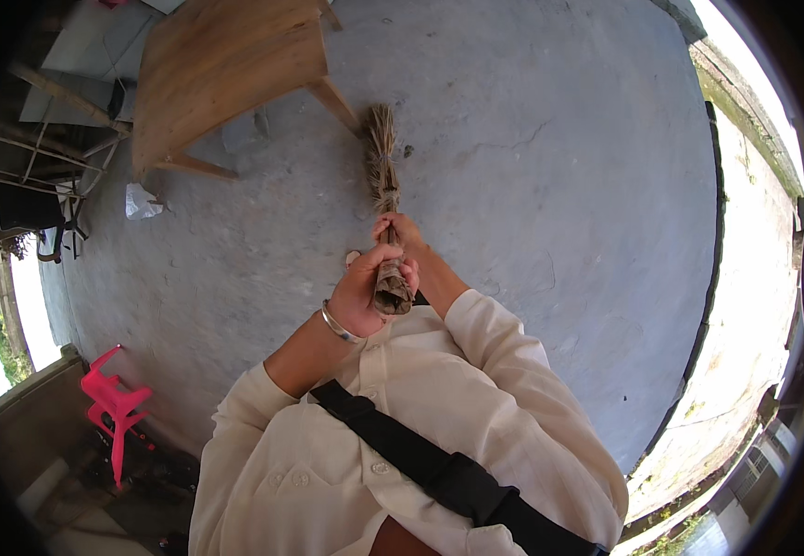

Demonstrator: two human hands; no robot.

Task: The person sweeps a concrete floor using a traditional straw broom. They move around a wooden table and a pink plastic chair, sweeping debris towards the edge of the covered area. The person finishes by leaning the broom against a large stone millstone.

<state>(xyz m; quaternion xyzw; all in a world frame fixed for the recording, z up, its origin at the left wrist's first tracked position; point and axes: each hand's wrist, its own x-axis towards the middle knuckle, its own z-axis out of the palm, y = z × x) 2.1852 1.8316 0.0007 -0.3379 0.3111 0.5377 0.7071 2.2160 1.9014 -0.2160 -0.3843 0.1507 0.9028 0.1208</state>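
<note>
A straw broom [383, 153] points away from me, its bristles down near the leg of a wooden table. My left hand [362, 289], with a bangle at the wrist, is wrapped round the upper part of the handle, close to my chest. Farther along, nearer the bristles, my right hand [402, 232] grips the same broom, its fingers partly hidden behind the handle. The wrapped handle end [392, 298] juts out toward me below the left hand. Just right of the bristles lies a small dark bit of debris [408, 150] on the grey floor [532, 204].
The wooden table [226, 69] stands ahead to the left, its legs spread on the floor. A crumpled whitish scrap [143, 201] lies beside it. A pink plastic chair [117, 403] is at the lower left. On the right, the floor ends at a dark edge [712, 269].
</note>
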